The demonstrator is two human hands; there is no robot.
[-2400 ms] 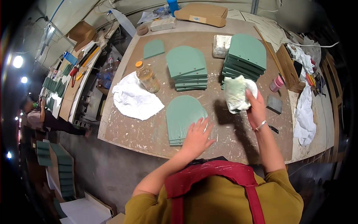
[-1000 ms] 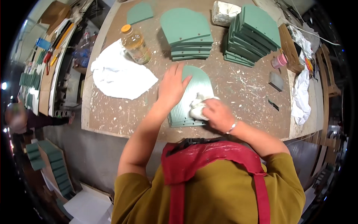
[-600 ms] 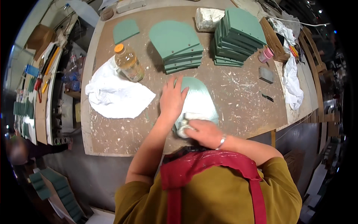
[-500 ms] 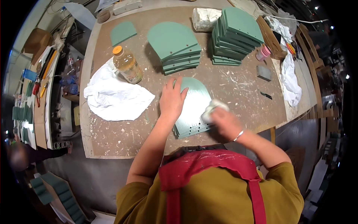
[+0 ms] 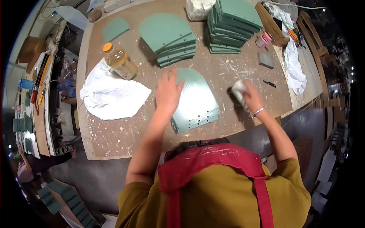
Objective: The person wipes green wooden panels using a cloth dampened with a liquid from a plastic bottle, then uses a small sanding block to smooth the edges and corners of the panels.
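A small stack of green arch-shaped panels (image 5: 195, 97) lies in front of me, its top face shiny and its near edge dotted with small holes. My left hand (image 5: 167, 95) rests along the stack's left edge, fingers stretched out and holding nothing. To the right of the stack, apart from it, my right hand (image 5: 254, 98) is closed round a wadded white cloth (image 5: 239, 91) above the tabletop. Behind the panels in front of me stand a shorter pile of green panels (image 5: 165, 32) and a taller pile (image 5: 232, 26). A single green panel (image 5: 115, 29) lies at the far left.
A bottle with an orange cap (image 5: 121, 64) stands at a white cloth (image 5: 110, 97) on the left of the worktable (image 5: 110, 140). At the right are a pink-lidded jar (image 5: 263, 39), a grey block (image 5: 265, 60), a dark strip (image 5: 269, 83) and a wooden block (image 5: 272, 28).
My right hand has moved right with the wadded cloth, off the stack's near right corner. My left hand stays at the stack's left edge. The whole view has shifted slightly.
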